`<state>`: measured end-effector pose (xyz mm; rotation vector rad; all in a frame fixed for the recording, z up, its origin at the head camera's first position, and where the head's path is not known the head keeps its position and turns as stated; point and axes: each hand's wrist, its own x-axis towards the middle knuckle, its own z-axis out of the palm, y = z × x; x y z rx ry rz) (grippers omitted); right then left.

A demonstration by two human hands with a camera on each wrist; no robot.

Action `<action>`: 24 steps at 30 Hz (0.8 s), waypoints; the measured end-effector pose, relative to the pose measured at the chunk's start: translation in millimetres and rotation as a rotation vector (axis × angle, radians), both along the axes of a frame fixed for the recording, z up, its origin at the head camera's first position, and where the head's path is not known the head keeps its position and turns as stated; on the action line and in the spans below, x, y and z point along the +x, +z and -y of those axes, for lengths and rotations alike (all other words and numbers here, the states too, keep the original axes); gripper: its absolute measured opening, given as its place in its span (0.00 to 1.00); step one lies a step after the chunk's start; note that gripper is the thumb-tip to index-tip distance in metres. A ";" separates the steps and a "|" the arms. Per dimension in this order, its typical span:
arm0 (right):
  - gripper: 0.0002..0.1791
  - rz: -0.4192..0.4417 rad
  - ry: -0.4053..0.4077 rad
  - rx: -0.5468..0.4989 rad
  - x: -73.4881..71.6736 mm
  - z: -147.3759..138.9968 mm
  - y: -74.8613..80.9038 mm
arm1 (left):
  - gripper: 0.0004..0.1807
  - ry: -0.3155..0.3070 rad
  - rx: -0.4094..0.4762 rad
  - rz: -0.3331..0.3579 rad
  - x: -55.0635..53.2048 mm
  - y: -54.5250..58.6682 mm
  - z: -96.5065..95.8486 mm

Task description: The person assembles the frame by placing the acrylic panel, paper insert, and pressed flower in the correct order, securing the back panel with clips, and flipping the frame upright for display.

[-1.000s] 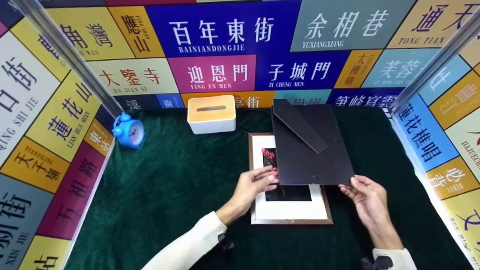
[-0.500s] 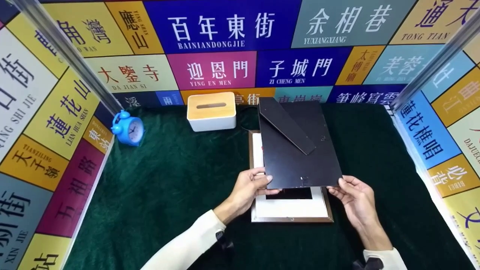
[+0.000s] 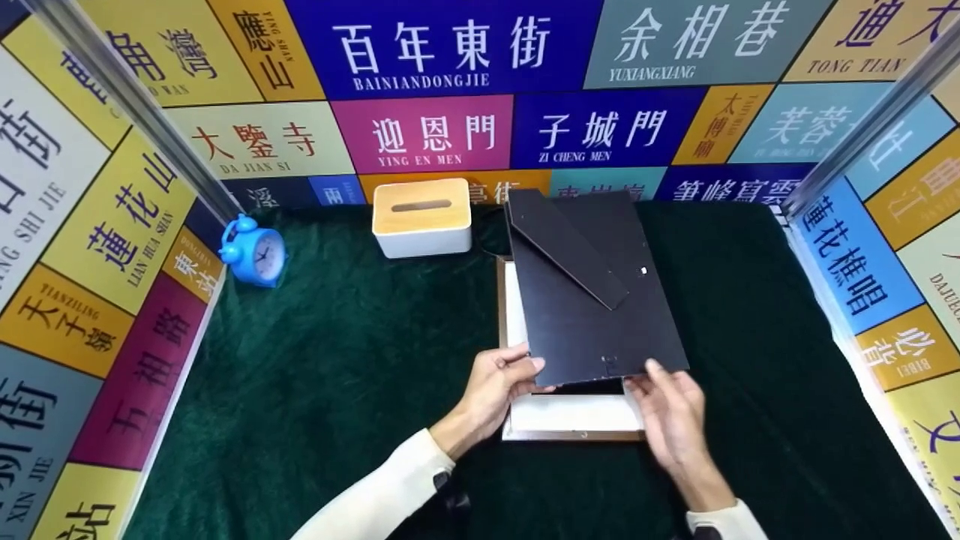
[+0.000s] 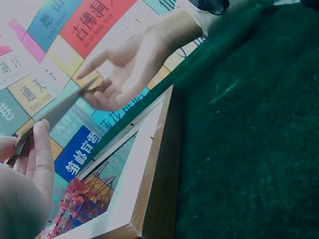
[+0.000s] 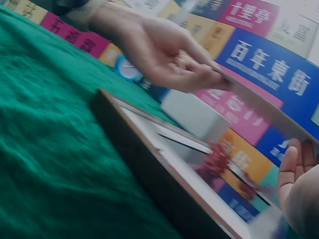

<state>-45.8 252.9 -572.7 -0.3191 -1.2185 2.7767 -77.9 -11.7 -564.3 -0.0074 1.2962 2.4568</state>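
Observation:
A black picture frame backboard (image 3: pixel 592 330), its stand leg (image 3: pixel 570 259) lying along it, is held tilted over the picture frame (image 3: pixel 581 435). My left hand (image 3: pixel 495 390) pinches the backboard's near left corner, thumb on top and fingers beneath. At the near edge, toward the right, my right hand (image 3: pixel 671 412) holds it with the thumb over the edge. The frame lies face down with a white mat (image 4: pixel 142 164) around a dark reflecting middle. Pink flowers on a thin sprig (image 4: pixel 72 201) show inside the frame in both wrist views; the backboard covers them in the head view.
A white tissue box with a wooden lid (image 3: pixel 422 217) stands at the back, left of the backboard. A blue alarm clock (image 3: pixel 255 251) is at the far left. Dark green cloth (image 3: pixel 352 360) covers the table, with printed panels (image 3: pixel 435 135) around it.
The backboard has moved left over the frame and covers the flowers in the head view. My left hand has taken its corner. My right hand has shifted left along the near edge.

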 end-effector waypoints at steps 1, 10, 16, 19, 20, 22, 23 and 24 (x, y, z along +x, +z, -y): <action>0.06 0.000 -0.002 0.009 1.0 4.9 -0.2 | 0.13 0.002 0.004 -0.006 1.4 0.4 -1.4; 0.07 -0.023 -0.050 0.036 -2.2 19.0 5.1 | 0.23 -0.023 0.024 -0.025 6.7 0.5 -8.6; 0.06 0.006 -0.017 0.069 -5.1 6.1 7.7 | 0.29 -0.012 -0.058 -0.016 3.1 -1.8 0.3; 0.07 -0.004 0.010 0.081 -5.4 -3.9 7.7 | 0.28 0.041 -0.114 -0.051 -2.9 -0.1 13.9; 0.08 -0.012 0.019 0.084 -5.4 -7.5 7.8 | 0.27 0.067 -0.136 -0.061 -5.9 0.4 19.5; 0.09 -0.032 0.036 0.094 -5.3 -15.2 8.1 | 0.26 0.125 -0.168 -0.068 -12.3 1.5 31.7; 0.10 -0.043 0.045 0.099 -5.2 -19.1 8.4 | 0.26 0.154 -0.185 -0.062 -15.6 1.7 38.1; 0.10 -0.054 0.055 0.104 -5.4 -23.0 8.7 | 0.25 0.184 -0.203 -0.053 -19.0 2.0 44.6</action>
